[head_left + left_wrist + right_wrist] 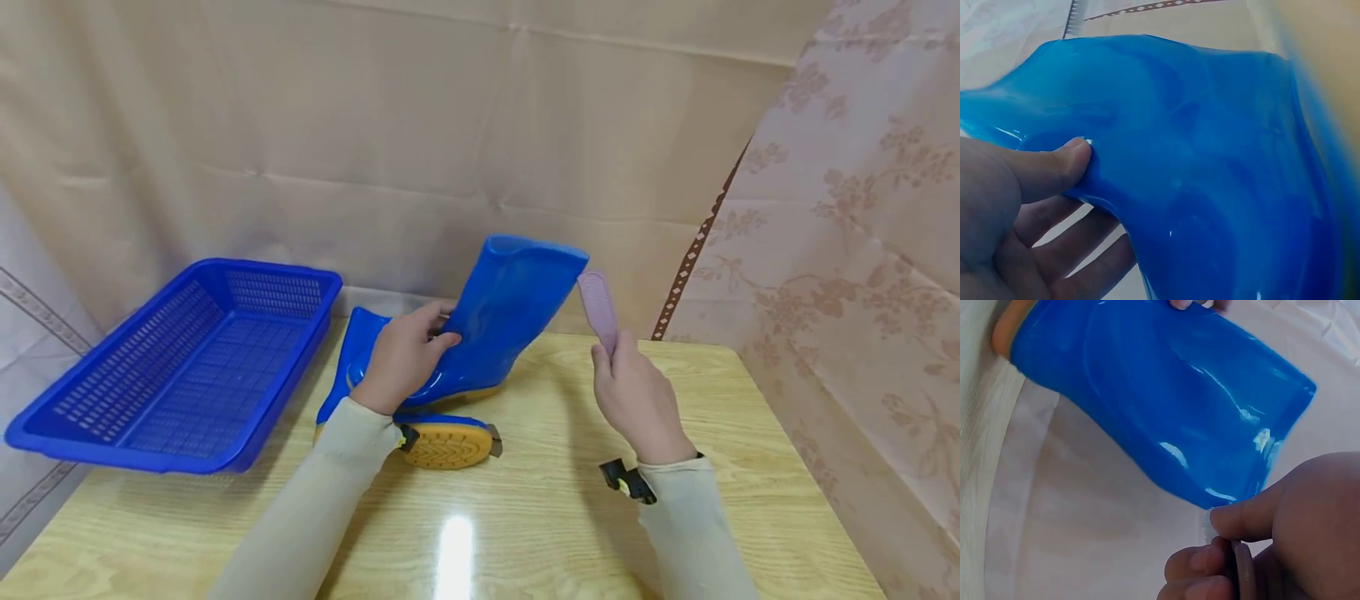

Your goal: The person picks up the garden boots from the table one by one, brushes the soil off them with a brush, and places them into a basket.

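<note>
A blue rubber boot [502, 317] with a yellowish sole leans to the right above the table, its open top up. My left hand [405, 354] grips the front of its shaft; in the left wrist view the thumb [1072, 162] lies on the outside and the other fingers go behind. My right hand [637, 396] holds a pale purple brush [597, 307] by its handle, its head near the boot's top edge. In the right wrist view, whitish bristles [1206, 528] show by the thumb. Under my left hand a second blue boot lies on its side, its yellow sole [446, 446] facing me.
A blue plastic basket [258, 417] with mesh sides stands at the left of the wood-patterned table [555, 517]. Behind the table hangs a beige curtain [375, 150], and a flowered cloth [862, 250] hangs at the right.
</note>
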Demonstrator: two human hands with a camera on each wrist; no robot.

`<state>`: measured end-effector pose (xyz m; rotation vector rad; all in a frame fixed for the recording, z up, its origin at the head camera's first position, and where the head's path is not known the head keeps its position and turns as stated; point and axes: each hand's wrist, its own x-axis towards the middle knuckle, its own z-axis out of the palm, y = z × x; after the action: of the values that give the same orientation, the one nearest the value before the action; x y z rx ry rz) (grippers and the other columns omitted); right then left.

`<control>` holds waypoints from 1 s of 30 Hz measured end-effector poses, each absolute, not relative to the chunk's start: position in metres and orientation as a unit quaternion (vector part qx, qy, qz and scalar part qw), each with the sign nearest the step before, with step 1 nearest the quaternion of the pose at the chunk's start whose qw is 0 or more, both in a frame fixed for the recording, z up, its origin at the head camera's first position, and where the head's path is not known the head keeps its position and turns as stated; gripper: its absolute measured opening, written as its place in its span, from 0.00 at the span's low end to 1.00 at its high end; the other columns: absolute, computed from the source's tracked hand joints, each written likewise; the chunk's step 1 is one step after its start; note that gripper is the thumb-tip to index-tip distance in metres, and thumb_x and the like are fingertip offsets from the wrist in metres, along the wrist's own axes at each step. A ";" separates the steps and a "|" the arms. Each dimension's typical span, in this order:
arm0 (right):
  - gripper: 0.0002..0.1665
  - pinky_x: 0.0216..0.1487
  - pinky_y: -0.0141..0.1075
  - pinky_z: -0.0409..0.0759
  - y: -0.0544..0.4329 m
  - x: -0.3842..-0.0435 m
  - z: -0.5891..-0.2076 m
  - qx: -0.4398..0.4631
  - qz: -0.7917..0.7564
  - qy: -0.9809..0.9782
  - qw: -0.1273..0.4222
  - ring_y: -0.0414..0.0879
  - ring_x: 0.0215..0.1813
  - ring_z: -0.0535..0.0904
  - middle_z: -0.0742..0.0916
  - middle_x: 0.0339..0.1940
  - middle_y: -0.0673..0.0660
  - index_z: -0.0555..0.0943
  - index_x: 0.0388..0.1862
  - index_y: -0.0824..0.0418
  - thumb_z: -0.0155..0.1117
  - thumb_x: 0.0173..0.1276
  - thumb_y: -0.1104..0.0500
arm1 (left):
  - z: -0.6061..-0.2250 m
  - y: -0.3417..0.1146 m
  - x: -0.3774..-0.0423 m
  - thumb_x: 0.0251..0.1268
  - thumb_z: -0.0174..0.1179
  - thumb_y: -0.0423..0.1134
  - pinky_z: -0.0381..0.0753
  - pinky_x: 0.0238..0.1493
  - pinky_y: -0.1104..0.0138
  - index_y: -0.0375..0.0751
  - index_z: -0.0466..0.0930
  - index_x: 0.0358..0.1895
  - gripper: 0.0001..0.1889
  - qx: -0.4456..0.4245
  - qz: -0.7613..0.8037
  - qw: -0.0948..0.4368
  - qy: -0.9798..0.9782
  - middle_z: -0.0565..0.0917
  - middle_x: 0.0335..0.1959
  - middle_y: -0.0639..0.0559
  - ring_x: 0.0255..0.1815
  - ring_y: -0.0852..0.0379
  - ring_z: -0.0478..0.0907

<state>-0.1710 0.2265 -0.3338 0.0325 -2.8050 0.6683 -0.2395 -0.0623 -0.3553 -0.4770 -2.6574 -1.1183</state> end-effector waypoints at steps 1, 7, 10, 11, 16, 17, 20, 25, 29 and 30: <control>0.18 0.19 0.41 0.64 0.226 -0.171 -0.334 0.012 0.230 -0.965 0.126 0.50 0.19 0.69 0.73 0.22 0.57 0.66 0.46 0.66 0.42 0.86 0.51 | -0.353 -0.063 -0.238 0.73 0.66 0.41 0.85 0.53 0.51 0.49 0.80 0.65 0.19 -0.159 -0.383 0.117 -0.903 0.89 0.51 0.49 0.51 0.49 0.86; 0.20 0.19 0.41 0.65 0.224 -0.171 -0.334 0.023 0.234 -0.966 0.107 0.49 0.19 0.70 0.75 0.23 0.58 0.68 0.49 0.68 0.42 0.86 0.50 | -0.333 -0.074 -0.226 0.71 0.68 0.43 0.85 0.50 0.51 0.47 0.82 0.56 0.14 -0.140 -0.392 0.154 -0.896 0.89 0.47 0.49 0.48 0.49 0.86; 0.21 0.19 0.40 0.66 0.223 -0.172 -0.333 0.028 0.233 -0.967 0.102 0.49 0.19 0.70 0.76 0.23 0.58 0.68 0.50 0.69 0.43 0.86 0.50 | -0.324 -0.082 -0.220 0.70 0.69 0.44 0.85 0.51 0.50 0.46 0.82 0.54 0.14 -0.126 -0.402 0.172 -0.890 0.89 0.43 0.49 0.46 0.49 0.87; 0.21 0.18 0.40 0.66 0.223 -0.172 -0.332 0.030 0.231 -0.967 0.101 0.49 0.19 0.70 0.76 0.23 0.58 0.68 0.50 0.69 0.43 0.86 0.50 | -0.323 -0.085 -0.219 0.70 0.69 0.44 0.85 0.51 0.50 0.46 0.82 0.53 0.14 -0.121 -0.403 0.181 -0.889 0.89 0.42 0.49 0.46 0.50 0.87; 0.20 0.19 0.40 0.65 0.220 -0.171 -0.331 0.033 0.231 -0.968 0.090 0.48 0.20 0.70 0.76 0.24 0.58 0.69 0.50 0.69 0.44 0.86 0.51 | -0.317 -0.100 -0.213 0.69 0.71 0.44 0.83 0.47 0.50 0.45 0.82 0.52 0.14 -0.092 -0.406 0.223 -0.881 0.89 0.40 0.49 0.44 0.50 0.86; 0.20 0.19 0.40 0.65 0.219 -0.171 -0.331 0.033 0.230 -0.969 0.089 0.48 0.20 0.70 0.76 0.24 0.58 0.69 0.50 0.69 0.44 0.86 0.51 | -0.316 -0.103 -0.213 0.69 0.71 0.44 0.82 0.47 0.49 0.45 0.82 0.52 0.14 -0.085 -0.408 0.232 -0.879 0.89 0.40 0.49 0.44 0.50 0.86; 0.19 0.19 0.39 0.65 0.218 -0.171 -0.332 0.033 0.227 -0.970 0.080 0.48 0.20 0.70 0.76 0.25 0.58 0.69 0.50 0.69 0.45 0.85 0.51 | -0.313 -0.113 -0.211 0.69 0.70 0.43 0.82 0.49 0.48 0.43 0.82 0.51 0.13 -0.064 -0.419 0.250 -0.870 0.89 0.40 0.48 0.45 0.49 0.85; 0.20 0.19 0.39 0.64 0.217 -0.171 -0.335 0.031 0.225 -0.972 0.053 0.47 0.20 0.69 0.76 0.24 0.57 0.70 0.50 0.69 0.44 0.86 0.50 | -0.305 -0.134 -0.207 0.70 0.69 0.43 0.82 0.51 0.47 0.39 0.81 0.52 0.15 -0.038 -0.422 0.276 -0.863 0.88 0.43 0.44 0.46 0.47 0.85; 0.21 0.19 0.39 0.64 0.216 -0.171 -0.336 0.032 0.223 -0.973 0.043 0.47 0.20 0.69 0.76 0.24 0.57 0.70 0.51 0.70 0.44 0.86 0.50 | -0.300 -0.154 -0.205 0.73 0.67 0.43 0.82 0.57 0.41 0.36 0.79 0.54 0.16 -0.029 -0.417 0.291 -0.861 0.87 0.48 0.40 0.52 0.43 0.85; 0.21 0.19 0.39 0.64 0.216 -0.171 -0.336 0.034 0.223 -0.973 0.042 0.47 0.20 0.69 0.76 0.24 0.57 0.70 0.52 0.70 0.44 0.86 0.50 | -0.299 -0.159 -0.206 0.73 0.66 0.43 0.81 0.58 0.40 0.36 0.79 0.55 0.16 -0.027 -0.415 0.299 -0.859 0.87 0.49 0.39 0.52 0.42 0.85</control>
<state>-0.1708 0.2164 -0.3361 0.1031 -2.9792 0.6833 -0.2056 -0.1592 -0.2992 -0.0705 -2.2806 -1.1028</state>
